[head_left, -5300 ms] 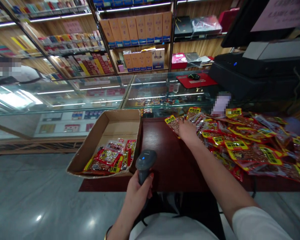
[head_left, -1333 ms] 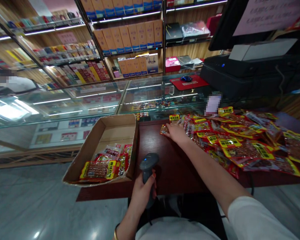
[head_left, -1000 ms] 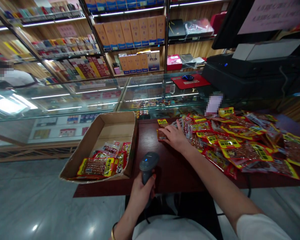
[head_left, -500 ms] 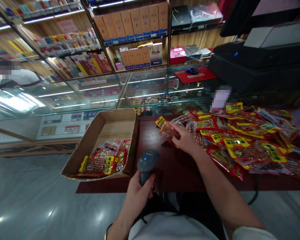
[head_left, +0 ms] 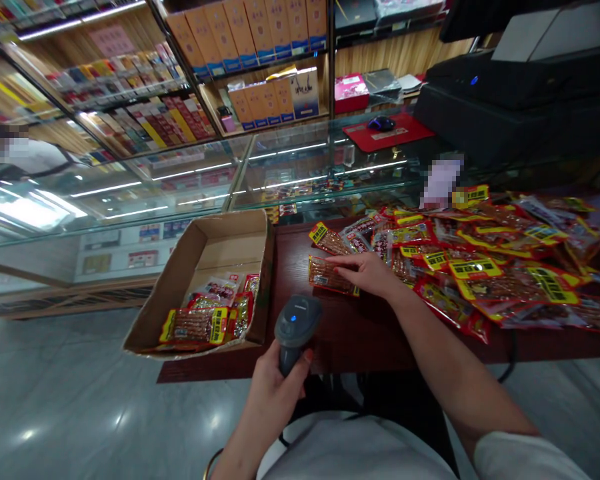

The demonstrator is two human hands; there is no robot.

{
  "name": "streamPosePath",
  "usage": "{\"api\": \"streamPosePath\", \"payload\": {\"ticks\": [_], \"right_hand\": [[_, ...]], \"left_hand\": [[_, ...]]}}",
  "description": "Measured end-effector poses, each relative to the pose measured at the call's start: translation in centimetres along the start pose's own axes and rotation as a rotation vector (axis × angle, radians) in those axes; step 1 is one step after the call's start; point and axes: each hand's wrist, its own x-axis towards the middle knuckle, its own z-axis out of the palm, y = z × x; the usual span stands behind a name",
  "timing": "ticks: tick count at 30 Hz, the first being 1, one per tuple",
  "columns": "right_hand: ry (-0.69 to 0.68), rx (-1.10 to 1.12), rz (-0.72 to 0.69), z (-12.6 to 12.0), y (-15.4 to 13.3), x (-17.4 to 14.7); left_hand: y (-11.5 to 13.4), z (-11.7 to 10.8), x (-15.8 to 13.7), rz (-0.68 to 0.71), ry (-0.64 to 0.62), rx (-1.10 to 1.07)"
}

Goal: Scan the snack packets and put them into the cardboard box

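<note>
My left hand (head_left: 275,387) is wrapped around the handle of a grey barcode scanner (head_left: 298,321), its small blue light lit. With fingers and thumb, my right hand (head_left: 370,273) grips a flat snack packet (head_left: 325,275) that has a red and yellow border and brown strips inside. Just behind it a similar packet (head_left: 330,238) lies at a slant on the dark wooden table (head_left: 293,250). To the right spreads a heap of red and yellow snack packets (head_left: 475,267). Left of the scanner, an open cardboard box (head_left: 265,260) has several packets (head_left: 195,325) at its near end.
Behind the table runs a glass display counter (head_left: 280,163), with a mouse (head_left: 381,123) on a red mat (head_left: 405,137). Black checkout equipment (head_left: 480,127) stands at the right. Shelves of boxed goods (head_left: 250,33) line the wall. Another person (head_left: 25,153) is at the far left.
The packet under my right hand has turned to lie straighter and come slightly nearer, apart from the packet behind it. My left hand still holds the scanner in nearly the same place.
</note>
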Motion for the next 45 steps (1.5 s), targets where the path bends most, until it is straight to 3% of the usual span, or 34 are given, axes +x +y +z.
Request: {"api": "streamPosePath", "payload": {"ticks": [13, 25, 29, 33, 37, 39, 41, 43, 45], "right_hand": [[0.029, -0.206, -0.032, -0.1, -0.1, 0.1], [0.014, -0.202, -0.033, -0.1, -0.1, 0.0], [0.087, -0.021, 0.031, -0.1, 0.4, 0.3], [0.204, 0.416, 0.172, 1.1, -2.0, 2.0], [-0.013, 0.619, 0.015, 4.3, -8.4, 5.2], [-0.084, 0.536, -0.058, 5.7, -10.6, 7.0], [-0.054, 0.307, -0.085, 6.2, -11.0, 8.4], [0.024, -0.036, -0.051, 5.5, -9.6, 9.2], [0.06, -0.409, 0.071, 4.1, -7.2, 9.2]], "left_hand": [[2.1, -0.5, -0.7, -0.04, -0.003, -0.009], [1.6, -0.3, -0.5, -0.026, -0.044, 0.004], [0.5, 0.0, 0.3, -0.04, -0.044, -0.095], [-1.3, 0.4, 1.4, -0.043, -0.036, -0.177], [-2.2, 0.8, 1.8, -0.024, -0.016, -0.207], [-2.1, 0.8, 1.7, -0.011, -0.018, -0.204], [-1.8, 0.7, 1.5, -0.012, -0.017, -0.197], [-1.6, 0.4, 1.3, -0.021, -0.004, -0.192], [-1.5, 0.0, 1.1, -0.022, 0.003, -0.194]]}}
